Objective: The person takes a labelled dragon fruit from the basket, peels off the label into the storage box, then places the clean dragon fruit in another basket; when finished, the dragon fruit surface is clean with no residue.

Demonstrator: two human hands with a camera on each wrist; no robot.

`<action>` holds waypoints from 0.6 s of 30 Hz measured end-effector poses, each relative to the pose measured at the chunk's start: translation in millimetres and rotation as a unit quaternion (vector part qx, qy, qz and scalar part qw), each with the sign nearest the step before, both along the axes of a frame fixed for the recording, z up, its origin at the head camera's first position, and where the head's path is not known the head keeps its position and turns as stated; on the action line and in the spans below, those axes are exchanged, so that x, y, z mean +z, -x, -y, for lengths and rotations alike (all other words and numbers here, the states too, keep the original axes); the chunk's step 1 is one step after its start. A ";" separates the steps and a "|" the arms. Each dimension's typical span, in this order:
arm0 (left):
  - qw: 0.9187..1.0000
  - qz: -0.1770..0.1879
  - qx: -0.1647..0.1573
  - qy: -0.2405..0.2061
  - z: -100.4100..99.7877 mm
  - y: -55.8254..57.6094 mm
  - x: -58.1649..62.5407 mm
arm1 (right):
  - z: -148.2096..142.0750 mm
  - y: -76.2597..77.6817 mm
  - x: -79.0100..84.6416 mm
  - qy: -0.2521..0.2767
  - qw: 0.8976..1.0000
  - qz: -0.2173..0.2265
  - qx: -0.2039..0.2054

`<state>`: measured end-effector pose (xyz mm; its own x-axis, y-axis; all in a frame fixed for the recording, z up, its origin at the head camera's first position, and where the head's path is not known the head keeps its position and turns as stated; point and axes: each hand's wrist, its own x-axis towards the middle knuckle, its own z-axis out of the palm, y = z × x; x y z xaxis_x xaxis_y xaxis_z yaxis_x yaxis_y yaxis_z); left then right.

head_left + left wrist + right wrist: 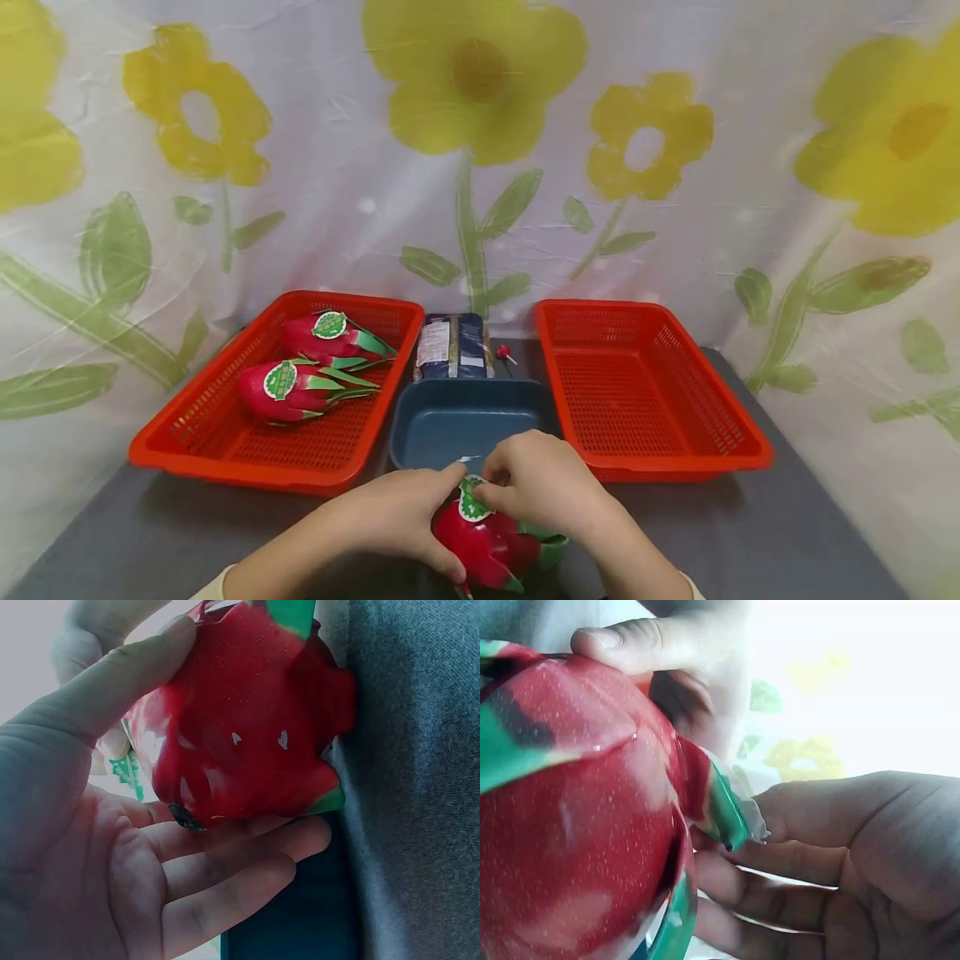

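A red dragon fruit (487,542) with green-tipped scales is near the table's front edge. My left hand (397,512) grips it, thumb on one side and fingers along the other; in the left wrist view the red skin (247,720) lies between them. On the fruit's far side is a green and white sticker (473,500). My right hand (543,483) pinches this sticker between thumb and curled fingers. The right wrist view has the dragon fruit (577,825) large on the left, partly hiding the right fingertips. How far the sticker is lifted cannot be told.
Two dragon fruits (281,390) with round stickers lie in the left red basket (247,475). Beyond the hands stands a blue bin (472,421), then a printed packet (453,346) and a small red lollipop (504,352). Another red basket (675,462) stands at right, before a flowered curtain.
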<state>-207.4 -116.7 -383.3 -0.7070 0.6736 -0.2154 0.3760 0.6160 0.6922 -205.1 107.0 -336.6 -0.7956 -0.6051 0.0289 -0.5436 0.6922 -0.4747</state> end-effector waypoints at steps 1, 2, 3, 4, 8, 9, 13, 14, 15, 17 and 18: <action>1.000 0.001 -0.001 0.000 0.4 -0.1 -0.4 | 0.9 -0.8 -0.6 0.001 1.000 -0.008 -0.001; 1.000 0.002 -0.002 0.000 0.9 -0.2 -1.1 | 2.0 -1.7 -1.0 0.003 1.000 -0.016 -0.001; 1.000 0.005 -0.001 -0.003 1.6 -0.5 -2.4 | 3.2 -2.4 -1.2 0.004 1.000 -0.024 -0.001; 1.000 0.009 -0.001 -0.007 1.4 -0.6 -3.6 | 3.5 -3.4 -0.4 0.003 1.000 -0.031 0.000; 0.999 0.031 -0.001 -0.033 4.2 -1.3 -9.3 | 4.9 -7.9 2.0 0.011 0.998 -0.052 0.015; 0.999 0.032 -0.004 -0.040 5.2 -1.5 -10.3 | 5.0 -8.8 2.7 0.021 0.998 -0.051 0.020; 0.997 0.030 -0.024 -0.071 8.2 -0.4 -11.3 | 0.9 -11.2 7.8 0.083 0.995 -0.038 0.030; 0.996 0.031 -0.028 -0.076 8.0 0.2 -10.8 | -1.4 -11.1 9.9 0.100 0.994 -0.033 0.029; 0.996 0.031 -0.028 -0.073 7.9 1.1 -10.1 | -4.0 -10.9 12.2 0.114 0.993 -0.031 0.025; 0.997 0.039 -0.023 -0.068 6.7 3.4 -9.1 | -9.3 -9.6 16.9 0.129 0.991 -0.040 0.014; 0.997 0.044 -0.018 -0.063 5.6 4.5 -8.8 | -11.7 -8.5 19.3 0.135 0.990 -0.047 0.008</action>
<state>-211.9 -122.3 -392.1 -0.6638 0.7240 -0.1875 0.3306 0.5089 0.7948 -196.6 118.8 -317.3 -0.7720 -0.5783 0.2638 -0.6039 0.5381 -0.5879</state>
